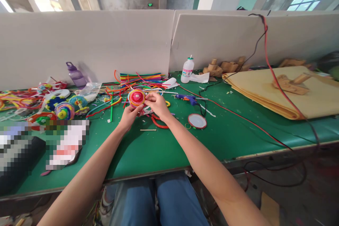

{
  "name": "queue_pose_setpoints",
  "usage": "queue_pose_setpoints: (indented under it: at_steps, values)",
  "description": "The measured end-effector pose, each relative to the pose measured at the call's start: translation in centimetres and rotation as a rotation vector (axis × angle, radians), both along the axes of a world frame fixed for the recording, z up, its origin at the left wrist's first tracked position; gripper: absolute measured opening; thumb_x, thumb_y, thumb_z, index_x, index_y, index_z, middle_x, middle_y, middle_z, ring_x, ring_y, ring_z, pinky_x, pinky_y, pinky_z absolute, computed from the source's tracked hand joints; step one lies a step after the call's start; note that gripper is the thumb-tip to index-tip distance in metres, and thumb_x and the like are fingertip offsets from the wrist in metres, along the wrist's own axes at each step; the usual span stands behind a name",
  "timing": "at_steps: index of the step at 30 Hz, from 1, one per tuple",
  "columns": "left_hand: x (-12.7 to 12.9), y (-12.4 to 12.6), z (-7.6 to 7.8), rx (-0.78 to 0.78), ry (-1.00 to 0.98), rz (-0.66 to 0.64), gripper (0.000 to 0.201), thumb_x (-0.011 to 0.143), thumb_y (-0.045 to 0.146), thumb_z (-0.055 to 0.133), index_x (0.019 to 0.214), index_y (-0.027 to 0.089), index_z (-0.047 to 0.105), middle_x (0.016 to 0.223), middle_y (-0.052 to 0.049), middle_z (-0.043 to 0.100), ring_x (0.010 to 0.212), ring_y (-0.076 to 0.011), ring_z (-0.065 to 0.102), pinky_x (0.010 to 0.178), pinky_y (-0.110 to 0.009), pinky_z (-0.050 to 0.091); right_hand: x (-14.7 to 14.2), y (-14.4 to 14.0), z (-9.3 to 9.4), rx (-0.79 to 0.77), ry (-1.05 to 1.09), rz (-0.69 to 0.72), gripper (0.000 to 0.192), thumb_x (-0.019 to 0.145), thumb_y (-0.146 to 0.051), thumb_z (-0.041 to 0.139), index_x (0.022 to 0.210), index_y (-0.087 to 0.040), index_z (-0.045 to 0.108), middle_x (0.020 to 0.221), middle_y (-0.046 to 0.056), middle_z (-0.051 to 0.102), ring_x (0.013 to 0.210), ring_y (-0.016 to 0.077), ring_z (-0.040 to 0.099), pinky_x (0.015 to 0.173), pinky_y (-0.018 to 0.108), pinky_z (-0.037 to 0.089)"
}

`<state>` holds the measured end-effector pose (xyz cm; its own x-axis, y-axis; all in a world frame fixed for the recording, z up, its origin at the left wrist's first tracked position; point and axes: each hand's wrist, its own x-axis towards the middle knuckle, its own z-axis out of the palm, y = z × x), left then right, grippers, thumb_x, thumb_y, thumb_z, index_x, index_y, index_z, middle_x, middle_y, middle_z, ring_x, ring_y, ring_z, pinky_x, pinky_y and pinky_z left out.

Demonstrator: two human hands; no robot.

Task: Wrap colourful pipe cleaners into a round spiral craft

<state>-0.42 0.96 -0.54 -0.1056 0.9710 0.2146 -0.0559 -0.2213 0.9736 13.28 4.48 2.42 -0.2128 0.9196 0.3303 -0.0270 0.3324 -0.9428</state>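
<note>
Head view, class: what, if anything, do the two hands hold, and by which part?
Both hold one coiled pipe-cleaner disc. The left hand takes its lower edge from below; the right hand pinches its right rim.

Fuzzy pipe-cleaner spiral disc (136, 97), matt chenille, held in the left hand (129, 114) and right hand (157, 104). Far behind it, a bundle of pipe cleaners (140, 77), same fuzzy fibre. Table top (148, 148) is a smooth green mat w/ slight sheen (wood edge showing at the right). Glue gun (186, 98): glossy blue plastic. White bottle (187, 70): smooth plastic, paper label. Purple bottle (75, 74), far left: translucent plastic. Brown paper sheets (265, 93), right: matt, kraft-like. Partition boards (87, 42): matt, off-white.
</note>
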Motion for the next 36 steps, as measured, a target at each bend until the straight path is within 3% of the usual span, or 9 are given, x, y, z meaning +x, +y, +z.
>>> queue_pose_setpoints:
  at_steps: [8,15,28,36]
  values:
    - [0.1,-0.1,0.2,-0.025,-0.017,-0.001,0.042,0.059,0.053,0.077,0.058,0.014,0.063,0.054,-0.001,0.060,0.053,-0.0115,0.051,0.053,-0.025,0.039,0.2,-0.1,0.1,0.049,-0.063,-0.012,0.008,0.071,-0.019,0.057,0.070,-0.020,0.049,0.062,-0.004,0.055,0.060,0.0122,0.055,0.058,0.024,0.045]
    - [0.2,0.0,0.2,-0.068,0.027,0.019,0.042,0.058,0.052,0.077,0.066,0.012,0.065,0.056,-0.002,0.062,0.054,-0.0113,0.051,0.055,-0.025,0.039,0.4,0.3,0.4,0.148,-0.169,-0.135,0.008,0.069,-0.017,0.061,0.067,-0.018,0.053,0.065,-0.002,0.058,0.063,0.0129,0.055,0.064,0.026,0.044]
    - [0.0,-0.1,0.0,0.011,0.123,-0.013,0.039,0.066,0.050,0.073,0.058,0.015,0.059,0.055,0.000,0.057,0.055,-0.0103,0.048,0.057,-0.024,0.038,0.8,2.0,-0.5,-0.002,-0.076,-0.188,0.011,0.069,-0.025,0.061,0.068,-0.018,0.053,0.065,-0.002,0.055,0.064,0.0128,0.052,0.065,0.026,0.042]
    - [0.1,-0.1,0.1,-0.057,0.051,-0.021,0.040,0.061,0.051,0.076,0.068,0.013,0.065,0.062,-0.002,0.063,0.061,-0.0130,0.053,0.057,-0.025,0.041,0.8,1.3,-0.2,0.106,-0.148,-0.161,0.009,0.071,-0.022,0.059,0.068,-0.019,0.051,0.068,-0.002,0.055,0.066,0.0129,0.052,0.067,0.027,0.041]
